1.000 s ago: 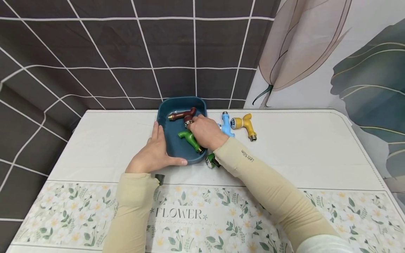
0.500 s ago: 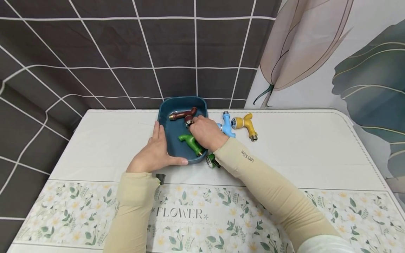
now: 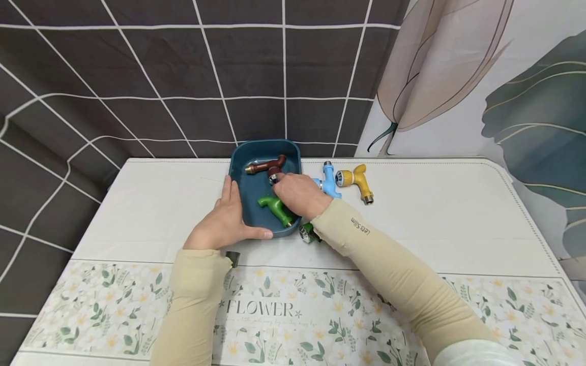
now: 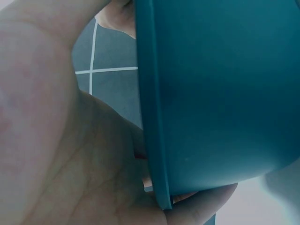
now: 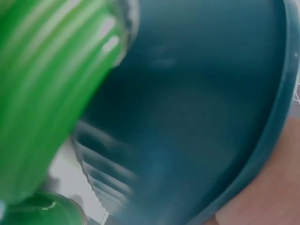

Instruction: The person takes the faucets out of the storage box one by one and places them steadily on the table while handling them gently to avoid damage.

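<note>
Inside a dark teal plastic basin [image 3: 265,229] lie a dark red tap [image 3: 264,165] and a green tap [image 3: 275,209]. My left hand [image 3: 220,218] rests against the basin, straight fingers along its left side and thumb along the front rim. My right hand [image 3: 299,193] reaches over the right rim and grips the green tap, whose handle it covers in the head view. That ribbed green handle [image 5: 51,89] fills the left of the right wrist view. The fingertips are close to the red tap's knob.
Right of the basin, a light blue tap [image 3: 328,182], partly behind my right hand, and a yellow tap [image 3: 357,182] lie on the white tabletop [image 3: 435,213]. A second green tap [image 3: 308,233] lies partly under my right forearm. A dark tiled backdrop [image 3: 252,66] stands behind.
My right hand has drawn slightly toward me with the green tap, away from the red tap. My left hand stays against the basin.
</note>
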`<action>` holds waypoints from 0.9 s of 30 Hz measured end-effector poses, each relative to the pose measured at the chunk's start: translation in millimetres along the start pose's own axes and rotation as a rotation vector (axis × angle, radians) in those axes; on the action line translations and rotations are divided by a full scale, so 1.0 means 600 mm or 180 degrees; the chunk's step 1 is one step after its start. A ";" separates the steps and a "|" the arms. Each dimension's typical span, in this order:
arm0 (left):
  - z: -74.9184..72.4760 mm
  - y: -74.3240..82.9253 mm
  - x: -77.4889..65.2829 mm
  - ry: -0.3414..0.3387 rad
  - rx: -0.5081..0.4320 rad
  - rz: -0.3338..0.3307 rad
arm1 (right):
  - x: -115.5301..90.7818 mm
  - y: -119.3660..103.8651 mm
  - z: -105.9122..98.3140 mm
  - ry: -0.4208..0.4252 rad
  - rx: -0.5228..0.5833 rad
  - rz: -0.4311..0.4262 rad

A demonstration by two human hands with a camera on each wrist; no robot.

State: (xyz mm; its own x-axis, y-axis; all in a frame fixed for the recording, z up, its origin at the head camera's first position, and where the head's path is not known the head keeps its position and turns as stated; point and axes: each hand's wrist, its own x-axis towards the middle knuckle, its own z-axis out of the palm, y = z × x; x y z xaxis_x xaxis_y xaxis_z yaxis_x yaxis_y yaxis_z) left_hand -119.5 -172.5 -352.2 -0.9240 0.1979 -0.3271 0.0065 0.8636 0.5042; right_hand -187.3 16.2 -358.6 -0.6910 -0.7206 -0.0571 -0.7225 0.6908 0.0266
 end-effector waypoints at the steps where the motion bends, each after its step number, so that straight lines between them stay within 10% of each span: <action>1: 0.000 0.000 0.000 -0.0002 0.0001 0.0002 | -0.001 0.001 0.000 0.0019 0.0072 -0.0017; 27: -0.002 0.003 -0.003 -0.0007 0.0016 0.0049 | -0.007 0.013 0.004 0.0227 0.0359 -0.0425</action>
State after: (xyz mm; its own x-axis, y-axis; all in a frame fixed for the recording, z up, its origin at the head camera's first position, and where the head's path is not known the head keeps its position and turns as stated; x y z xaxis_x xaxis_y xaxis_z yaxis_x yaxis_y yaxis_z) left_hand -118.3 -171.8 -349.5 -0.9229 0.2123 -0.3212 0.0226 0.8627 0.5052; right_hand -189.9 24.6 -360.8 -0.5918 -0.8058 0.0185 -0.8038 0.5883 -0.0886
